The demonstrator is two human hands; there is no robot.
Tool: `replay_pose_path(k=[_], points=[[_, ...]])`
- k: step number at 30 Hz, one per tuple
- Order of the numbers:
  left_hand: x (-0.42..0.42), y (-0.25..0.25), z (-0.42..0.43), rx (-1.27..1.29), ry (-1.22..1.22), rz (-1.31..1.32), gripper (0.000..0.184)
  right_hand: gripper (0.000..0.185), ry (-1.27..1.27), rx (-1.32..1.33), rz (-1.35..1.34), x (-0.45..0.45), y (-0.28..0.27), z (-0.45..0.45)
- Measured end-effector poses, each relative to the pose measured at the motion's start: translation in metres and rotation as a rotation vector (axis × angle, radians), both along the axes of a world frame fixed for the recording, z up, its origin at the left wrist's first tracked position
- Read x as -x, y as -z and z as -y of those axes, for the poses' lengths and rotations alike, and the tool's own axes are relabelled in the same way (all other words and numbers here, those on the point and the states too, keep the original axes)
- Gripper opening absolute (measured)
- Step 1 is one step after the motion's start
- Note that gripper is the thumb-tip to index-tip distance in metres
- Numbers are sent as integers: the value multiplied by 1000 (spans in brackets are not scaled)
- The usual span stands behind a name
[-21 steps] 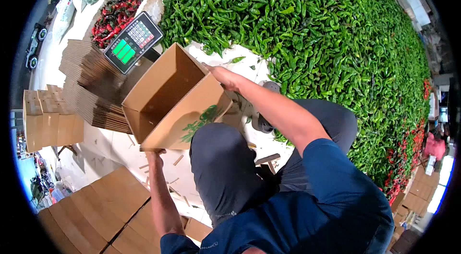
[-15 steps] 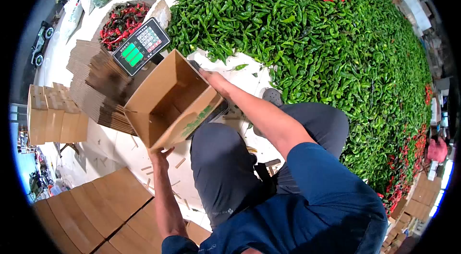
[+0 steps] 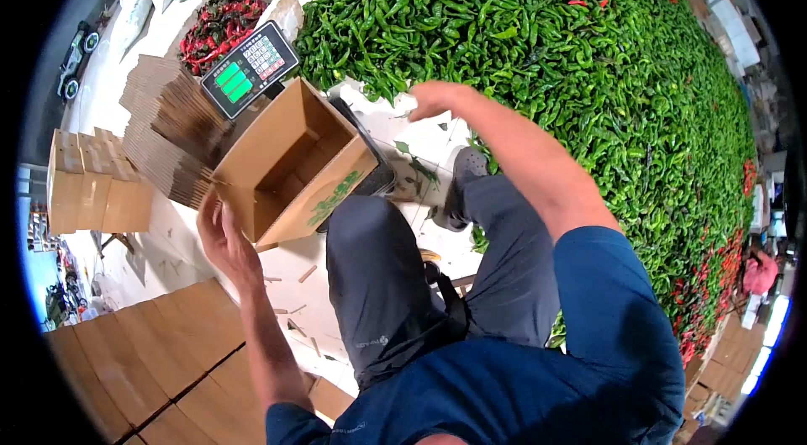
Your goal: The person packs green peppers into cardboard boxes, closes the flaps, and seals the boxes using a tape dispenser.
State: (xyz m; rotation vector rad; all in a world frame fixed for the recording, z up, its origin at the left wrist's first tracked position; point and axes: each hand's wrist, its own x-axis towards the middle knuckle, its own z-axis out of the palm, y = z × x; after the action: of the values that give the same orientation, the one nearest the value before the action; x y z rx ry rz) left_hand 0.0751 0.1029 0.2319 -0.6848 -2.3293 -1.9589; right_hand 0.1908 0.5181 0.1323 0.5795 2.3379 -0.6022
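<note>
An open cardboard box (image 3: 313, 161), with green print on its near side, rests tilted in view on the black scale platform (image 3: 382, 179). I see its bare inside. My left hand (image 3: 227, 243) is at the box's left corner, fingers stretched out and not wrapped round it; whether they touch the cardboard I cannot tell. Off to the right of the box, my right hand (image 3: 435, 99) hangs over the floor by the edge of the green pepper heap (image 3: 538, 50). Its fingertips point down and are partly hidden. Behind the box stands the scale's display (image 3: 250, 68), lit green.
Folded cardboard sheets (image 3: 164, 130) stand left of the box. A sack of red peppers (image 3: 220, 31) is behind the display. Closed cartons (image 3: 143, 352) fill the lower left, with more cartons (image 3: 88, 184) farther back. Scraps and loose peppers lie on the white floor (image 3: 189, 264).
My right hand has let go of the box and moved up and right toward the pepper heap. My left hand has come off the box's bottom corner and shifted left and up.
</note>
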Motion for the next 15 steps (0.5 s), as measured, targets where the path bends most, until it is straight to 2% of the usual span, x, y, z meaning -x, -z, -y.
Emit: replay_pose_path(k=[2, 3, 4, 5, 7, 8, 10, 12, 14, 15], points=[[-5, -43, -69, 73, 180, -36, 39, 97, 165, -6, -154, -18, -11, -35], [-5, -56, -114, 102, 285, -15, 42, 103, 234, -47, -250, -22, 8, -58], [-4, -62, -166, 25, 440, 290, 44, 110, 304, -88, -343, -24, 28, -81], [1, -62, -219, 86, 556, 395, 49, 118, 411, -54, -391, -24, 29, -98], [25, -25, -322, 377, 637, 533, 77, 123, 597, -6, -507, -25, 51, -124], [55, -10, -374, 510, 655, 507, 90, 125, 669, -20, -620, -1, 58, -152], [79, 62, -438, 572, 566, 654, 103, 128, 786, -56, -696, -5, 89, -191], [110, 112, -484, 485, 382, 748, 107, 129, 851, -132, -764, 14, 90, -239], [147, 162, -512, 367, 228, 839, 116, 131, 841, -163, -807, 35, 67, -274], [165, 186, -518, 375, 156, 757, 115, 132, 798, -176, -874, 42, 72, -297]])
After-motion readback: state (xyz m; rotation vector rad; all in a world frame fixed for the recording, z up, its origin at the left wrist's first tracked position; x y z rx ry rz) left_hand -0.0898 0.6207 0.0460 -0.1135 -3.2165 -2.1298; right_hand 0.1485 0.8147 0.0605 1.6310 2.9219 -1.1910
